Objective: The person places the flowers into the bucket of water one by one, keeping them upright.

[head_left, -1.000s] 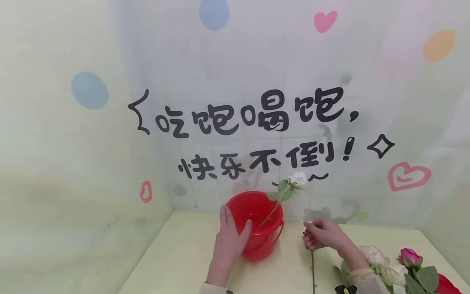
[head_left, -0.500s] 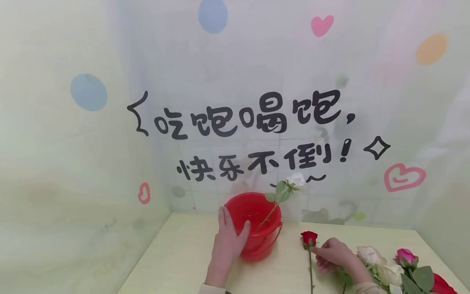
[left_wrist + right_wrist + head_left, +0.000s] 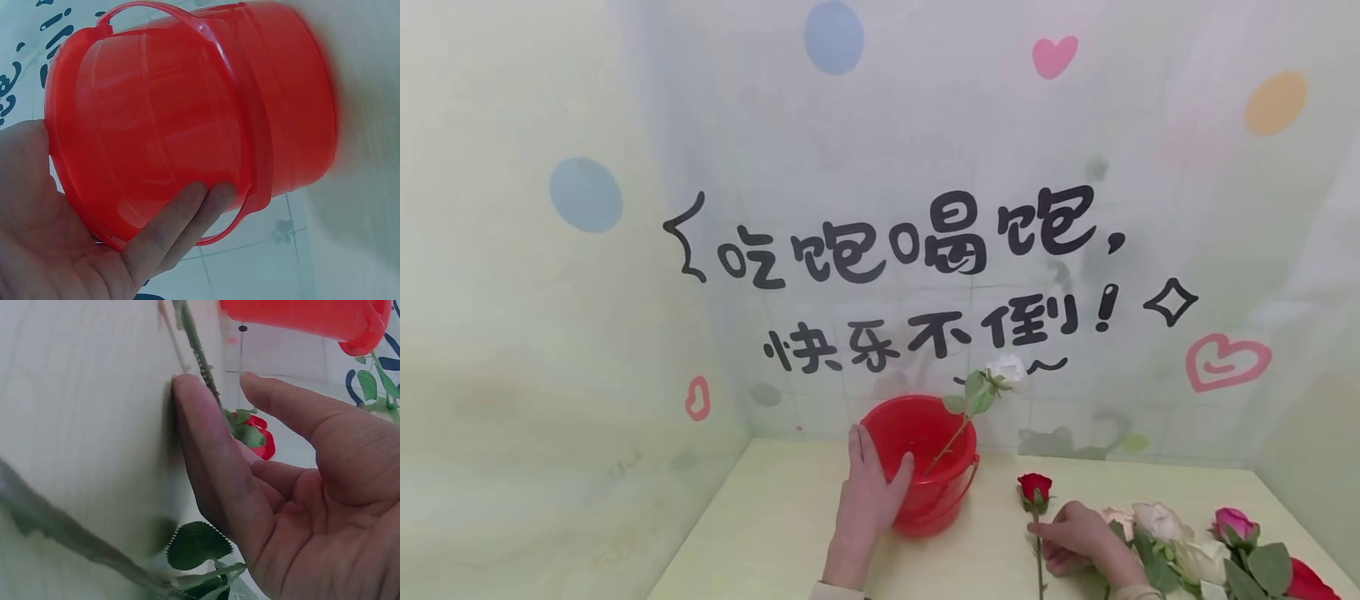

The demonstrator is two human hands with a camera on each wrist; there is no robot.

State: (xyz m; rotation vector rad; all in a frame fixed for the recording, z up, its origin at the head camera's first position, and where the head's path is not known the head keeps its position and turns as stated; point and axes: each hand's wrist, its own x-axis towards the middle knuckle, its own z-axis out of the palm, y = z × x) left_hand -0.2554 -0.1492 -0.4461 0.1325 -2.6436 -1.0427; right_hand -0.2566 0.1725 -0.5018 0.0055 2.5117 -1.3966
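My left hand (image 3: 868, 500) holds the red bucket (image 3: 925, 508) at its near left side. In the left wrist view its fingers (image 3: 181, 222) lie along the outer wall. A white rose (image 3: 1006, 372) leans out of the bucket to the right, its stem reaching inside. To the right of the bucket, a red rose (image 3: 1035, 490) lies on the table with its stem toward me. My right hand (image 3: 1078, 537) is beside that stem. In the right wrist view its thumb and index finger are parted around the stem (image 3: 199, 353), without a visible pinch.
Cream and white roses (image 3: 1161, 521), a pink rose (image 3: 1235, 525) and a red piece (image 3: 1311, 579) lie at the right front of the table. Another stem (image 3: 69, 534) crosses the right wrist view. A printed curtain (image 3: 880, 125) stands behind the table (image 3: 760, 533).
My right hand has left the red rose's bloom and moved toward me along its stem, uncovering the bloom. My left hand stays on the bucket.
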